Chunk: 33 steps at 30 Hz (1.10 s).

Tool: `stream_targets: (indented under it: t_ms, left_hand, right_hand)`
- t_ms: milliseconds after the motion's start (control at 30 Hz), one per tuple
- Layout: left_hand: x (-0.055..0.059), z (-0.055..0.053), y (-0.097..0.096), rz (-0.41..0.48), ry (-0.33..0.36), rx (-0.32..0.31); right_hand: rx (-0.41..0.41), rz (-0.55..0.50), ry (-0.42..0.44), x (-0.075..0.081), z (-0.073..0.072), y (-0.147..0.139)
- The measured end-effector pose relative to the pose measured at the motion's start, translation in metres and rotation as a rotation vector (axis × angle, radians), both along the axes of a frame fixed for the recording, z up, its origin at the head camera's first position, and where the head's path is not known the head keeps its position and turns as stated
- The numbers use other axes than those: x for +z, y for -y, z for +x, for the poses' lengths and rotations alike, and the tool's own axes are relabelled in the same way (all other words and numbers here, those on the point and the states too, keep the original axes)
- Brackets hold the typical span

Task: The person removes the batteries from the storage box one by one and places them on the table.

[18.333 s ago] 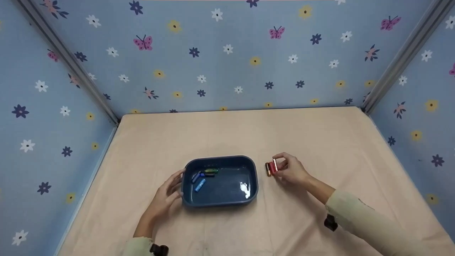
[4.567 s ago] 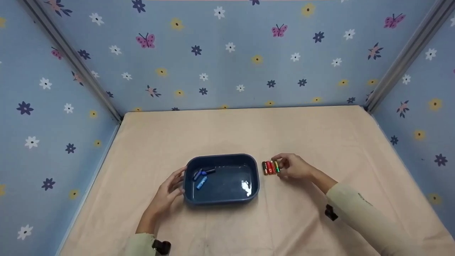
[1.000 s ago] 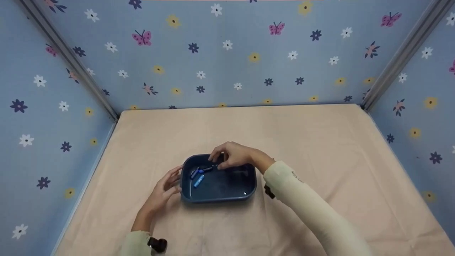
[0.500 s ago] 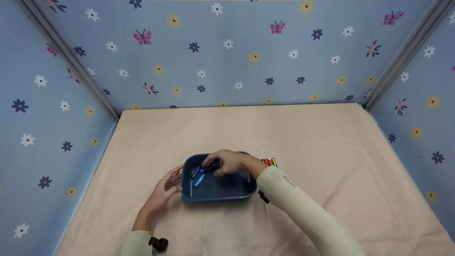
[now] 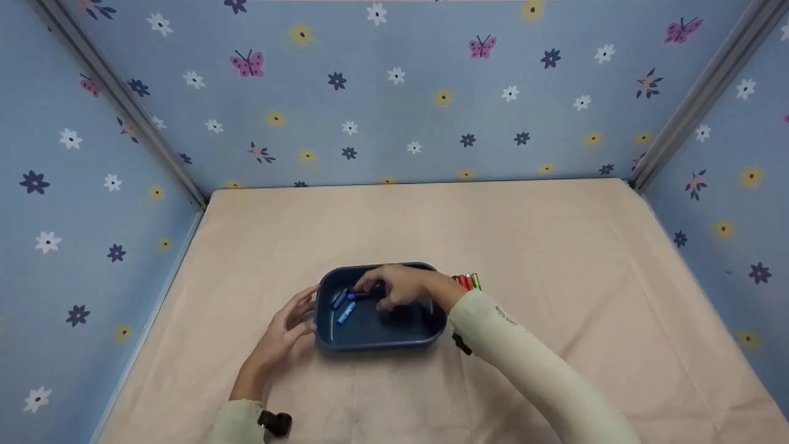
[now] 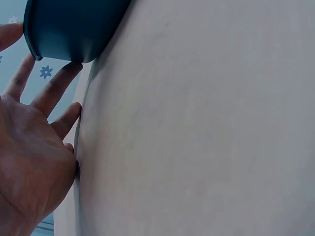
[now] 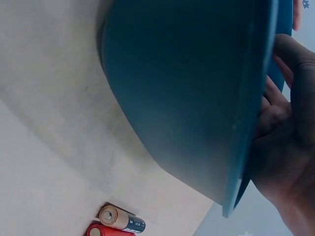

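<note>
My left hand (image 5: 283, 330) rests its outstretched fingertips against the left side of a dark blue plastic tub (image 5: 380, 346). Inside, toward the left end, lie several small batteries: a light blue battery (image 5: 346, 313), a dark blue battery (image 5: 339, 300) and a dark one partly under my fingers. My right hand (image 5: 400, 287) reaches over the tub, fingertips right at the dark battery, thumb spread apart from them. Beside the tub's right side, red batteries (image 5: 463, 282) and a green battery (image 5: 476, 282) stand in a row, half hidden by my forearm. A copper-topped AA battery (image 7: 120, 219) shows there too.
A beige cloth (image 5: 555, 246) covers the table. Blue flowered panels (image 5: 394, 111) enclose its back and both sides, with grey posts (image 5: 123, 98) at the corners.
My right hand has gone from the row to the tub, then lower and leftward inside it. Green batteries once in the tub no longer show there; a green one ends the row. Left hand stays.
</note>
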<state>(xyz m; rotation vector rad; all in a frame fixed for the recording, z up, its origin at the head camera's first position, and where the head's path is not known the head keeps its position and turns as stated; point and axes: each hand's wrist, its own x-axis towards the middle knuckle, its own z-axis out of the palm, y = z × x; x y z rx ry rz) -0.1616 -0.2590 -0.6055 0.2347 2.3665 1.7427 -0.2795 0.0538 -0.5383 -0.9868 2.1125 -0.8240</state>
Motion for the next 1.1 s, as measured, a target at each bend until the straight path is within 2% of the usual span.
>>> stream_targets:
  t_ms: [233,600,733,833,1100]
  left_hand:
    - [0.001,0.000,0.000,0.001,0.011,0.009]
    - [0.000,0.000,0.000,0.010,0.018,0.001]
    - [0.000,-0.001,-0.001,0.017,0.013,0.005]
    - [0.000,-0.001,0.000,0.019,0.000,0.004]
    - [0.001,0.000,0.000,0.014,0.012,-0.001]
  right_hand:
    - [-0.002,0.057,-0.037,-0.002,0.003,0.001]
    - [-0.054,0.160,-0.175,-0.011,0.016,0.022]
    - [-0.052,0.187,-0.168,-0.014,0.014,0.025]
    - [-0.049,0.196,-0.161,-0.024,0.007,0.028]
    - [-0.050,0.206,-0.150,-0.021,0.009,0.027]
